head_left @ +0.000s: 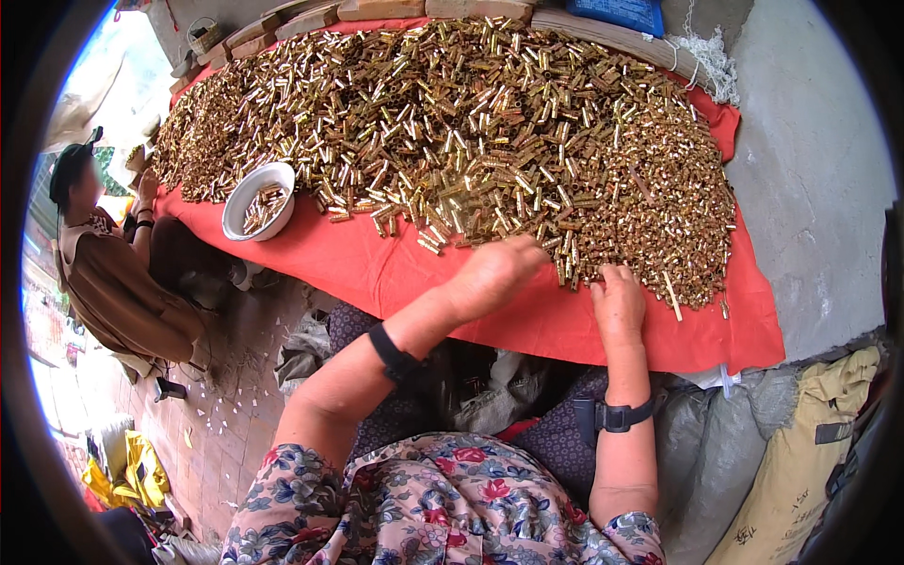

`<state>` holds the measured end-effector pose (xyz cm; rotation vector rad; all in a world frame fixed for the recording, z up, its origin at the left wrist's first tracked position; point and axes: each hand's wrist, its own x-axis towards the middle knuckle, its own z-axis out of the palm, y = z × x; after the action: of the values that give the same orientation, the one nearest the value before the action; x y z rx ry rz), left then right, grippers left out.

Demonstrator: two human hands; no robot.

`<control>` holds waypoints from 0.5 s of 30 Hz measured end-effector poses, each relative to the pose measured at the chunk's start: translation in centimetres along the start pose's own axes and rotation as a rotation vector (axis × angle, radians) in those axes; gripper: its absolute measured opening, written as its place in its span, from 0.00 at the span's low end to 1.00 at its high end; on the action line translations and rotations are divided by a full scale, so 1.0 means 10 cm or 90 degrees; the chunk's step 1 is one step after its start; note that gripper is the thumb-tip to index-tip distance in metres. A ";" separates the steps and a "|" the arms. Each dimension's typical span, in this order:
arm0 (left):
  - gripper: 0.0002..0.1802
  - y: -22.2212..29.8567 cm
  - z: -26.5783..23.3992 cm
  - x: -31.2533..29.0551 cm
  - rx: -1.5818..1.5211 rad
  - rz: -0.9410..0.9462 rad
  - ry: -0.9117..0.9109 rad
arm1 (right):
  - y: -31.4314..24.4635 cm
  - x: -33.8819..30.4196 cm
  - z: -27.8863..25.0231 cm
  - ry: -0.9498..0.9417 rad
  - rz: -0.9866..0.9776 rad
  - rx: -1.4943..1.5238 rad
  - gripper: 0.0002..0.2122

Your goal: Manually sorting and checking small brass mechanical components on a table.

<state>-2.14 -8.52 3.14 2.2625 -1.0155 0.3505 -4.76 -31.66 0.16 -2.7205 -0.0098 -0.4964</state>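
Note:
A wide heap of small shiny gold-coloured tubes [490, 141] covers most of the red cloth [348, 268]. At its right side lies a mass of smaller gold-coloured pieces [669, 217], too small to tell apart. My left hand [499, 275] is over the heap's near edge, its fingers curled and smeared by motion, so what they hold is hidden. My right hand [619, 303] is at the near edge where tubes and smaller pieces meet. Its thumb and fingertips are drawn together among the pieces; anything between them cannot be made out.
A white bowl [233, 218] with some tubes stands on the cloth at left. A thin pale stick [672, 296] lies by the small pieces. Another person [122, 273] sits at the far left end. Bricks [377, 9] line the back; sacks [800, 461] stand at lower right.

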 end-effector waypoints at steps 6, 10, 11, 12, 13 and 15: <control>0.06 0.05 0.44 0.20 0.112 0.107 -0.032 | 0.01 -0.02 0.17 0.045 -0.080 0.019 0.10; 0.07 0.04 0.45 0.25 0.165 0.080 -0.085 | -0.02 -0.02 0.17 0.058 -0.101 0.016 0.09; 0.06 0.03 0.43 0.27 0.164 0.109 -0.061 | -0.01 -0.01 0.18 0.061 -0.100 0.008 0.09; 0.06 0.03 0.42 0.27 0.163 0.138 -0.037 | 0.00 -0.01 0.19 0.063 -0.098 0.001 0.08; 0.06 0.04 0.41 0.24 0.165 0.139 -0.038 | 0.02 -0.03 0.18 0.064 -0.098 0.002 0.08; 0.05 0.12 0.29 0.14 0.029 0.003 0.046 | -0.03 -0.10 0.13 0.060 0.022 0.257 0.07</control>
<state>-2.15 -11.82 2.11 2.2702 -0.9848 0.4588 -5.29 -30.83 -1.17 -2.2982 -0.0336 -0.5459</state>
